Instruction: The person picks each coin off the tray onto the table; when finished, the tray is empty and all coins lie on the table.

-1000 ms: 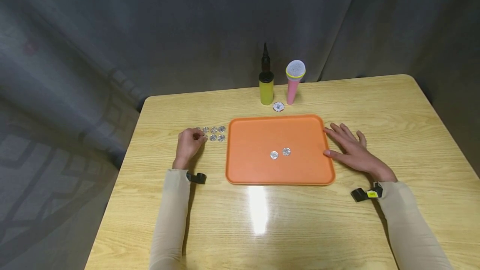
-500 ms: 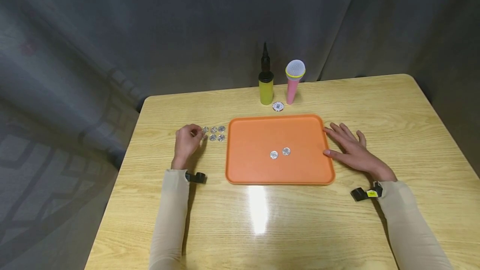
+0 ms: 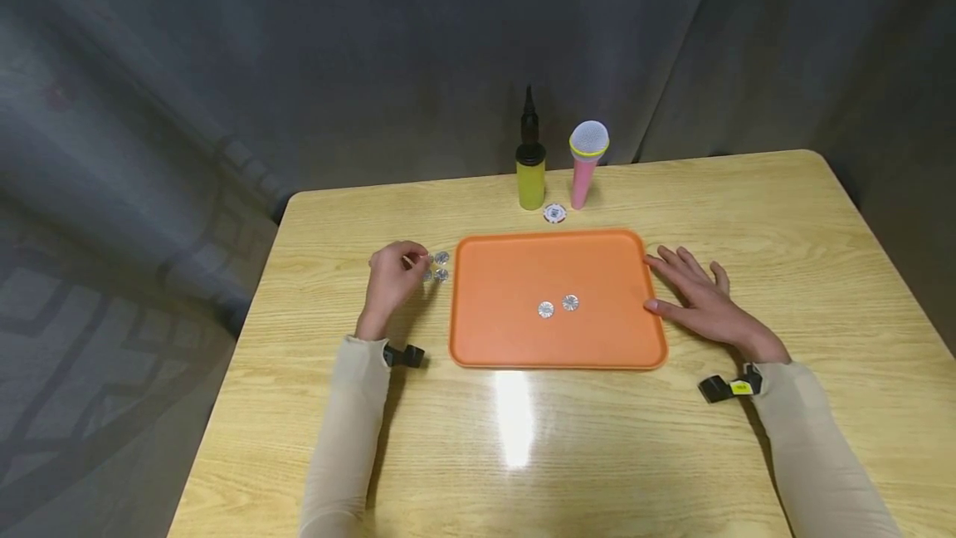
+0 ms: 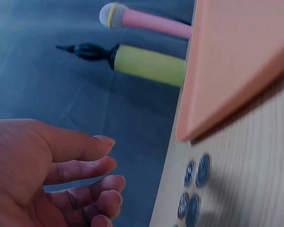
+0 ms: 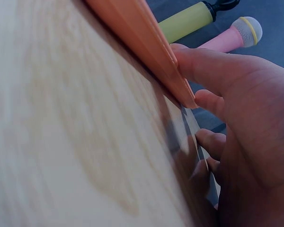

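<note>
My left hand (image 3: 396,276) hovers over the left end of two short rows of silver, coin-like discs (image 3: 441,275), covering some of them in the head view. From the left wrist, its fingers look loosely bent, the thumb is apart from the fingertips, and no disc shows between them. Several discs (image 4: 203,170) lie on the wood below that hand. Beside them is an orange tray (image 3: 515,260) with two similar silver discs (image 3: 558,305) on its floor. Spread out at the tray's right rim, my right hand (image 3: 698,297) touches the edge with thumb and forefinger.
Behind the tray stand a yellow-green hand pump (image 3: 531,181) with a black nozzle and a pink toy microphone (image 3: 585,164). A white poker chip (image 3: 555,212) lies in front of them. Dark curtain (image 3: 418,65) hangs along the wooden table's (image 3: 612,455) back edge.
My left hand shifts slightly left, then right and a little away from me over the disc rows, hiding more of them. The right hand and tray stay put.
</note>
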Available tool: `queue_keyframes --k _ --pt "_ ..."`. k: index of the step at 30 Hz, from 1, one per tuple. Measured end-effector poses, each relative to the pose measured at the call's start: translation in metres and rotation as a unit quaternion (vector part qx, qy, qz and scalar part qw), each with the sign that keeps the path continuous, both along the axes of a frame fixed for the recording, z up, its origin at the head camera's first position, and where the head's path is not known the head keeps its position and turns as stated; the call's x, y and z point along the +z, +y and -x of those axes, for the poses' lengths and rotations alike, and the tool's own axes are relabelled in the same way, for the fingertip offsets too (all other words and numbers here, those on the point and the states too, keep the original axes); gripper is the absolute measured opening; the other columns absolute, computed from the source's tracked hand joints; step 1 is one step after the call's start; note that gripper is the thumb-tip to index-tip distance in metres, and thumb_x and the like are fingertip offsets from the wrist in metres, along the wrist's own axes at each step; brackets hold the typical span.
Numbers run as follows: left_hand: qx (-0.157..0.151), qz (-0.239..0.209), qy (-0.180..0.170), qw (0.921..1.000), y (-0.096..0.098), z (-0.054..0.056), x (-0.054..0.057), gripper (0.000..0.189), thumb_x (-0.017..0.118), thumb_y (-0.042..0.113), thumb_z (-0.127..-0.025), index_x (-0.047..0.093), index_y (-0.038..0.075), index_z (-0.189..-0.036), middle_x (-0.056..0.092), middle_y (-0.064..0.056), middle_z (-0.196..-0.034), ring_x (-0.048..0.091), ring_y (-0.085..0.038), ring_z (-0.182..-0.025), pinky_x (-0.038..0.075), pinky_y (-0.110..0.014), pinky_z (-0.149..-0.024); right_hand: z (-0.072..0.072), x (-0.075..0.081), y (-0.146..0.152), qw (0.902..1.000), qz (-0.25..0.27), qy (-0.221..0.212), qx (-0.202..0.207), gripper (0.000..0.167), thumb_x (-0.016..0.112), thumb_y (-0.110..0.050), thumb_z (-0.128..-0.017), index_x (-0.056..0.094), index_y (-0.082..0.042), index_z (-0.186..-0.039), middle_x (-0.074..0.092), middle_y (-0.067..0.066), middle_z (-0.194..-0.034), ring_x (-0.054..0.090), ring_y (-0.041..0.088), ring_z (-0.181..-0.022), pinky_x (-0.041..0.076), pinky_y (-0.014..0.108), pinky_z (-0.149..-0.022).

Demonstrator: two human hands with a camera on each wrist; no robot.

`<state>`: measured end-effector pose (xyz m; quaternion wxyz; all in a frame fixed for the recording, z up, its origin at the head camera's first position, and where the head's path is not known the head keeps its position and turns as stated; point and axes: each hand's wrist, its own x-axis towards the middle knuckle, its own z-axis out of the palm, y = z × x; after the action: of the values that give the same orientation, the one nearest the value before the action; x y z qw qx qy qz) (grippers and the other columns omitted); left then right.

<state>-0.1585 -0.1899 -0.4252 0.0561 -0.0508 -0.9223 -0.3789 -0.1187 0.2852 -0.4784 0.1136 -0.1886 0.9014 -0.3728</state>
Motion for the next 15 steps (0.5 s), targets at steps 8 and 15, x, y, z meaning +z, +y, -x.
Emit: queue_keyframes --k 8,15 --pt "-0.036 0.004 0.015 0.9992 0.022 -0.001 0.004 0.012 0.069 0.008 -0.090 0.073 -0.003 -0.095 0.069 -0.016 -0.083 0.057 -0.018 -0.062 0.043 -0.021 -0.056 -0.001 0.000 -0.001 1.0000 0.003 0.001 0.000 0.075 0.063 -0.028 -0.097 0.024 -0.016 -0.160 0.010 0.025 -0.167 -0.007 0.045 -0.155 -0.019 0.071 -0.111" --pt "-0.069 0.034 0.009 0.9970 0.048 -0.002 0.005 0.014 0.071 0.010 -0.090 0.074 -0.001 -0.097 0.070 -0.014 -0.084 0.060 -0.020 -0.064 0.046 -0.024 -0.058 -0.001 0.001 -0.001 1.0000 -0.001 -0.001 -0.001 0.076 0.063 -0.029 -0.097 0.023 -0.016 -0.160 0.011 0.025 -0.167 -0.007 0.045 -0.156 -0.018 0.072 -0.111"
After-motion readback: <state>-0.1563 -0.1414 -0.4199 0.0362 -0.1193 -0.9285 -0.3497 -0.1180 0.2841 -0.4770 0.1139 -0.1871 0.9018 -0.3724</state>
